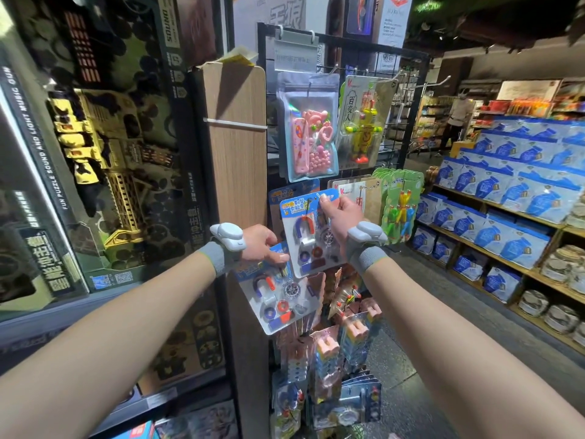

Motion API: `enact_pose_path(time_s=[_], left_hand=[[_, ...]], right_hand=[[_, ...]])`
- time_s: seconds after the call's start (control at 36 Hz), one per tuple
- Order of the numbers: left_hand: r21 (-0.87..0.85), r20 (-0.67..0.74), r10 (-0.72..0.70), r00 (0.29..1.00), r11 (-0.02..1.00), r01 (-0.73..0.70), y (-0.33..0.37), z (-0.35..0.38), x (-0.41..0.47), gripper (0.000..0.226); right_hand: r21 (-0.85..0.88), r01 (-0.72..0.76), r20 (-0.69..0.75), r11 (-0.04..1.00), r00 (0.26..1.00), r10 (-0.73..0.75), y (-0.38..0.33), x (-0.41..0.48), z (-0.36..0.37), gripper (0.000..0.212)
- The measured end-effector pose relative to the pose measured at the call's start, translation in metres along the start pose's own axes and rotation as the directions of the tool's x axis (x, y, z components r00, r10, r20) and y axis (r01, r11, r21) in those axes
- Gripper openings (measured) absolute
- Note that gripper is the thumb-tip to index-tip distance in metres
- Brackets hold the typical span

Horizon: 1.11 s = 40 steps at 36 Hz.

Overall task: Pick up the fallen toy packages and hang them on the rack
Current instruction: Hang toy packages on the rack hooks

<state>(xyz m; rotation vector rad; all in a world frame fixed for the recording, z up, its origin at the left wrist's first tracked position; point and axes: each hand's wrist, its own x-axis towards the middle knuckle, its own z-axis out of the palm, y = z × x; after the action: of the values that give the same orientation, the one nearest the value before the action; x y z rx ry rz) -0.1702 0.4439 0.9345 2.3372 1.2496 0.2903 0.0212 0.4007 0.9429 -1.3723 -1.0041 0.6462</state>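
Note:
A black wire rack [399, 99] stands in front of me with toy packages on its hooks. My right hand [340, 218] pinches the top of a blue-edged magnet toy package [305, 236] and holds it up against the rack's middle row. Lower left, my left hand [261, 242] grips the top edge of a second magnet toy package [278, 299], which tilts to the left. Behind the raised package hangs another one of the same kind [286, 192].
A pink bead bag [308, 131] and a yellow robot card [364, 122] hang on the top row, green cards [400, 204] at right. Wooden post [235, 137] at left, toy gun boxes [95, 160] beyond. Shelves of blue bags [506, 198] stand right; a person [457, 122] is far off.

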Motion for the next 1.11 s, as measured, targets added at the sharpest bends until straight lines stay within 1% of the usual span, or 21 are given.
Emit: enact_pose_path(time_s=[0.06,0.08,0.19,0.25,0.33,0.42,0.53,0.61,0.67,0.75,0.83,0.89,0.94,1.03,1.11], left_hand=[[-0.048,0.023,-0.024,0.999,0.999,0.025,-0.001,-0.003,-0.001,0.046],[-0.064,0.038,-0.032,0.999,0.997,0.034,-0.002,-0.005,-0.003,0.041],[-0.092,0.065,-0.023,0.998,0.995,0.029,-0.005,-0.009,-0.008,0.023],[-0.094,0.067,-0.033,0.997,0.995,0.039,-0.009,-0.010,-0.009,0.025],[-0.020,0.059,-0.059,0.997,0.998,0.060,-0.019,-0.012,-0.007,0.027],[0.001,0.044,-0.085,0.995,0.996,0.085,-0.024,-0.014,-0.007,0.029],[-0.030,0.035,-0.091,0.995,0.995,0.092,-0.017,-0.021,-0.009,0.032],[-0.048,0.035,-0.061,0.998,0.997,0.063,-0.010,-0.026,-0.011,0.031],[-0.049,0.023,-0.032,0.999,0.998,0.033,-0.006,-0.029,-0.011,0.028],[-0.050,-0.002,0.033,0.999,0.998,-0.033,0.005,-0.033,-0.011,0.021],[-0.081,-0.027,0.096,0.995,0.992,-0.098,0.018,-0.034,-0.009,0.022],[-0.096,-0.049,0.128,0.991,0.987,-0.132,0.024,-0.033,-0.007,0.020],[-0.074,-0.064,0.152,0.986,0.985,-0.156,0.026,-0.032,-0.002,0.019],[-0.023,-0.050,0.161,0.986,0.987,-0.162,0.033,-0.031,0.004,0.022],[-0.033,-0.094,0.190,0.977,0.980,-0.194,0.041,-0.031,0.008,0.022]], right_hand=[[-0.068,0.021,-0.017,0.997,1.000,-0.022,0.004,0.007,0.003,0.049],[-0.100,0.035,-0.019,0.994,0.999,-0.037,0.006,0.009,0.004,0.050],[-0.176,0.086,-0.044,0.981,0.994,-0.095,0.010,0.016,0.011,0.045],[-0.203,0.094,-0.056,0.975,0.993,-0.107,0.014,0.022,0.014,0.049],[-0.267,0.110,-0.056,0.957,0.990,-0.129,0.019,0.031,0.017,0.052],[-0.325,0.142,-0.037,0.935,0.986,-0.163,0.018,0.030,0.018,0.047],[-0.357,0.135,-0.034,0.924,0.987,-0.157,0.016,0.031,0.019,0.036],[-0.307,0.105,-0.042,0.946,0.991,-0.124,0.014,0.029,0.019,0.036],[-0.267,0.093,-0.031,0.959,0.994,-0.105,0.008,0.025,0.017,0.032],[-0.293,0.113,-0.010,0.950,0.993,-0.121,0.004,0.023,0.011,0.034],[-0.314,0.136,-0.016,0.940,0.989,-0.148,0.002,0.019,0.004,0.037],[-0.359,0.154,-0.014,0.921,0.985,-0.170,-0.002,0.017,-0.001,0.035],[-0.354,0.158,-0.017,0.922,0.984,-0.175,-0.004,0.016,-0.007,0.033],[-0.308,0.141,-0.024,0.941,0.988,-0.156,-0.006,0.011,-0.014,0.032],[-0.308,0.138,-0.023,0.941,0.988,-0.152,-0.009,0.004,-0.016,0.027]])
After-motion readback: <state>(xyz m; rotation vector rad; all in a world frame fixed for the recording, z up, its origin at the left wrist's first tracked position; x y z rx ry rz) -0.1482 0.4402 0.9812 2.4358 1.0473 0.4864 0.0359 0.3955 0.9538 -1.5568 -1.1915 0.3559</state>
